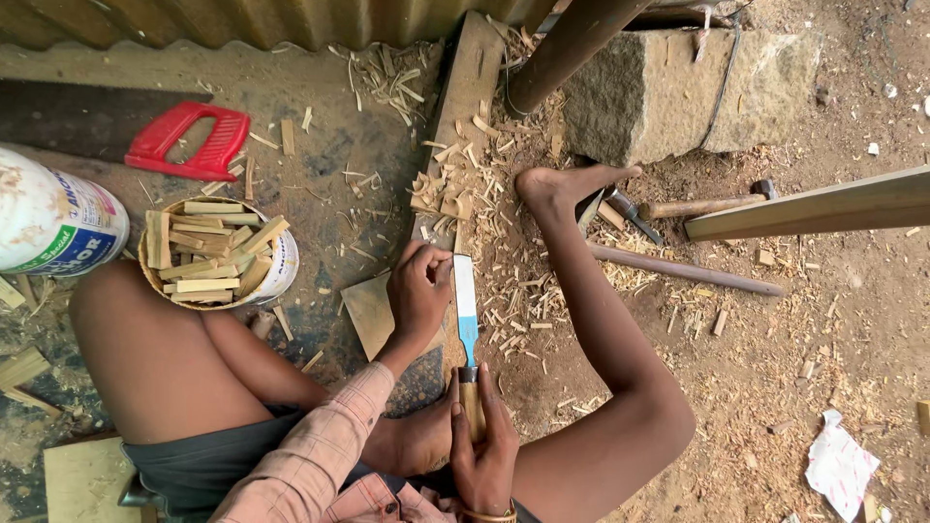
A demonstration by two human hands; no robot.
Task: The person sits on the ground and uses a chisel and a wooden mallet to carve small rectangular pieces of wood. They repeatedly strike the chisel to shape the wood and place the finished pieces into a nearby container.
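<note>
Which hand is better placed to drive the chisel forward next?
Probably the right hand: it grips the chisel by its wooden handle. The left hand rests beside the blade on the plank, seemingly steadying.

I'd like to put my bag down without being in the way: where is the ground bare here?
The dirt at right, between the long wooden rod and the crumpled paper, holds only scattered chips. The dark ground between the red saw handle and the plank is fairly open. Shavings crowd the right hand, the chisel and the left hand.
</note>
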